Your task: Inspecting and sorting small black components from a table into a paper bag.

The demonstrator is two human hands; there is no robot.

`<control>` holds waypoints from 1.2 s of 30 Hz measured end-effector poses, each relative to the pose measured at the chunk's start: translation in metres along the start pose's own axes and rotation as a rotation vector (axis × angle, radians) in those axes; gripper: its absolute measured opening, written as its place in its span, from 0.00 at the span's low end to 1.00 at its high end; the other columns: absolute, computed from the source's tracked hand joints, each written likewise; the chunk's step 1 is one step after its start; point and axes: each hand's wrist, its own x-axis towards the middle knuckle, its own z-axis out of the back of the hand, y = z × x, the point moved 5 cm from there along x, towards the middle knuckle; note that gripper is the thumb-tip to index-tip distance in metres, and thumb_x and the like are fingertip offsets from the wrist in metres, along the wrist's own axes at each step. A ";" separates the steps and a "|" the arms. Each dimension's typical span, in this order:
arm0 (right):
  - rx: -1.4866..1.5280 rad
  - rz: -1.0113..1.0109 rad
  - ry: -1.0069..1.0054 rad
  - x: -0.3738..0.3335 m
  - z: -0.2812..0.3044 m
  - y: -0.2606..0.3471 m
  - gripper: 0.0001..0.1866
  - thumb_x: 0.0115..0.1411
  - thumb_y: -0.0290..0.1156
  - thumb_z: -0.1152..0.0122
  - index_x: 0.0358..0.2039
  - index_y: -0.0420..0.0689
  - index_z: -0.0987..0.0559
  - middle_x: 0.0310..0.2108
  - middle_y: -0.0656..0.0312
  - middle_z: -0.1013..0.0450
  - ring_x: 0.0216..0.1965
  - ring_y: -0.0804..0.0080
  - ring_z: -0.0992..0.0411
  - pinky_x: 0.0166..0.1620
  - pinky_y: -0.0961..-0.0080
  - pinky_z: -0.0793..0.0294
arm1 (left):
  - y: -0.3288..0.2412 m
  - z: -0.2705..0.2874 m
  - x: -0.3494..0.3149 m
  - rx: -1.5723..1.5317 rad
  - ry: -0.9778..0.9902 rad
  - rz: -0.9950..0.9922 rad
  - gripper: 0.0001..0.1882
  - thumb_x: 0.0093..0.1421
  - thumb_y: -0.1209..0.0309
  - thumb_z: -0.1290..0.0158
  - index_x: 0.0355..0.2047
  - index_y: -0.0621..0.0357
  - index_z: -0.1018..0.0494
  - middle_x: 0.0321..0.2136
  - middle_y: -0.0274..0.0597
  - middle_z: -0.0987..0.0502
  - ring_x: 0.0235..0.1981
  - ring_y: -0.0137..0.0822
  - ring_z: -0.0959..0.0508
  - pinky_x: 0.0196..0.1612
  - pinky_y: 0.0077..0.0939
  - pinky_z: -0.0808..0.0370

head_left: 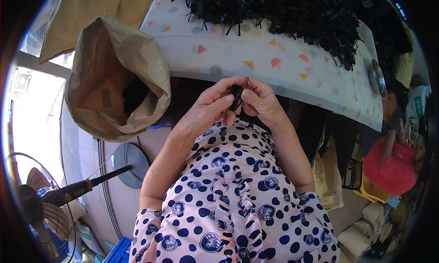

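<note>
Just off the table's near edge, in front of my body, my two hands meet at a small glossy black plastic part (pixel 236 96). My left hand (pixel 211 104) is closed on it, thumb along its near face. My right hand (pixel 264 104) pinches at its right side, and a thin brownish sliver stands up between those fingers; I cannot make out what it is. Beyond my hands a large heap of small black plastic pieces (pixel 274 11) covers the far part of the table (pixel 228 57), which has a white cloth with coloured shapes.
An open brown paper sack (pixel 153 57) stands at the left with black stuff inside. A fan (pixel 36 208), its round base (pixel 130 164) and a blue crate (pixel 118 251) are at lower left. A metal dish (pixel 377 77) sits by the table's right end. Another person in red (pixel 391 164) is at right.
</note>
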 end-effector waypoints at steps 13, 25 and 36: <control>-0.260 0.153 -0.249 -0.013 0.005 0.002 0.11 0.61 0.28 0.43 0.41 0.36 0.27 0.28 0.68 0.30 0.27 0.86 0.34 0.31 0.88 0.32 | 0.008 -0.010 0.005 0.449 -0.070 -0.087 0.21 0.63 0.80 0.56 0.57 0.60 0.38 0.39 0.38 0.26 0.35 0.25 0.24 0.39 0.16 0.26; -0.108 0.058 -0.251 -0.021 -0.019 -0.004 0.20 0.69 0.43 0.60 0.53 0.42 0.33 0.15 0.72 0.42 0.13 0.86 0.46 0.16 0.87 0.49 | 0.010 0.001 0.009 0.581 -0.335 -0.314 0.19 0.61 0.81 0.52 0.54 0.59 0.34 0.31 0.35 0.24 0.32 0.20 0.30 0.38 0.14 0.30; -0.071 0.019 -0.293 -0.017 -0.020 -0.014 0.16 0.69 0.39 0.59 0.52 0.45 0.33 0.15 0.74 0.43 0.12 0.87 0.48 0.15 0.88 0.49 | 0.009 -0.003 0.003 0.781 -0.363 -0.387 0.19 0.61 0.81 0.53 0.53 0.60 0.33 0.34 0.42 0.23 0.34 0.25 0.26 0.40 0.18 0.28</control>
